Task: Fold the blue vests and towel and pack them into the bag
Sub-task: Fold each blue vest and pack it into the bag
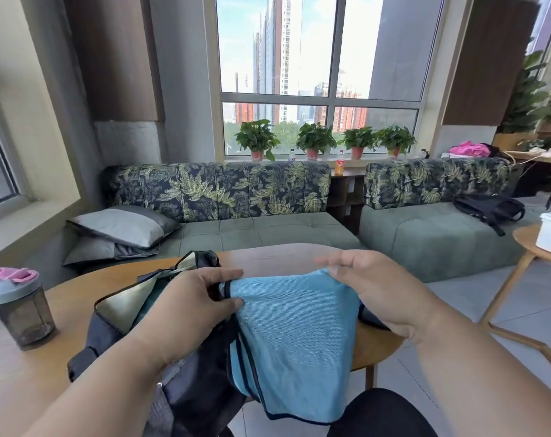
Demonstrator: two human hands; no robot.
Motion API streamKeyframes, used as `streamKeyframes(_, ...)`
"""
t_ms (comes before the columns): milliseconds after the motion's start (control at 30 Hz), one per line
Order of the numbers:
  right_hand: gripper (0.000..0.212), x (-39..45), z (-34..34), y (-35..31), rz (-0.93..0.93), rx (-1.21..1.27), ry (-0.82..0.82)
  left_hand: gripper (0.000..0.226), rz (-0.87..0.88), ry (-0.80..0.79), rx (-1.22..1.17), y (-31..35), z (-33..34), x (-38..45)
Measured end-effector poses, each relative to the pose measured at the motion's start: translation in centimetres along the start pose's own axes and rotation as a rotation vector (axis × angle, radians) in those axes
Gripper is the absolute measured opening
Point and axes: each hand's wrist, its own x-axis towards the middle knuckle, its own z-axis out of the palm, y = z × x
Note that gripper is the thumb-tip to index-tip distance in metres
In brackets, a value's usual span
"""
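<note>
A round wooden table [78,294] fills the lower frame, carrying an open dark fabric bag [116,329] at lower centre-left. A light blue dark-edged towel [293,335] hangs at lower centre, its top corners pinched by left hand [189,307] and right hand [371,285]. A grey pink-lidded bottle [17,305] stands at far left.

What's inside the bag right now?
The bag lies open on the table, showing pale lining and a strip of blue fabric. The left hand and the held blue towel cover the rest.
</note>
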Motion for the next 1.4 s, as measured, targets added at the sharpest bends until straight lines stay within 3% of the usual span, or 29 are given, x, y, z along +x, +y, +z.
streamKeyframes(100, 0.024, -0.5, -0.7, -1.1, 0.020, -0.125, -0.061, 0.042, 0.030, 0.011, 0.169, 0.5, 0.3, -0.3)
streamKeyframes(200, 0.024, -0.6, -1.6, -1.8, 0.017, -0.155, -0.212, 0.028, 0.039, 0.032, 0.309, 1.0, 0.6, -0.4)
streamKeyframes(367, 0.043, 0.5, -2.5, -0.9, 0.082, -0.141, -0.420, 0.019, -0.023, 0.034, 0.452, 0.6, 1.3, 0.2)
streamKeyframes(500, 0.050, 1.6, -2.6, 0.0, 0.097, -0.504, -0.424, 0.025, -0.025, 0.024, 0.488, -0.1, 2.2, 1.0)
streamKeyframes(567, 0.041, 1.8, -2.6, -0.3, 0.101, -0.640, -0.477, 0.028, -0.026, 0.012, 0.494, -0.5, 2.5, 1.4)
streamKeyframes(633, 0.019, 2.0, -2.6, -0.7, 0.110, -0.687, -0.502, 0.031, -0.025, 0.003, 0.499, -0.7, 2.6, 1.8)
streamKeyframes(700, 0.009, 2.7, -2.8, -0.8, 0.088, -0.769, -0.448, 0.033, -0.017, -0.003, 0.517, -0.7, 2.5, 2.4)
streamKeyframes(900, 0.039, 7.4, -3.1, -1.3, 0.083, -0.912, -0.252, 0.029, 0.017, 0.039, 0.560, 0.7, 1.8, 6.7)
streamKeyframes(1033, 0.040, 10.5, -3.9, -3.0, 0.021, -0.854, -0.040, 0.023, 0.072, 0.060, 0.563, 2.9, 0.6, 11.9)
streamKeyframes(1233, 0.037, 13.2, -5.9, -8.5, -0.177, -0.785, 0.298, 0.009, 0.240, 0.296, 0.451, 8.4, -2.8, 17.9)
streamKeyframes(1400, 0.025, 11.7, -4.4, -4.4, -0.277, -0.608, 0.390, 0.011, 0.348, 0.454, 0.371, 6.3, -1.9, 16.8)
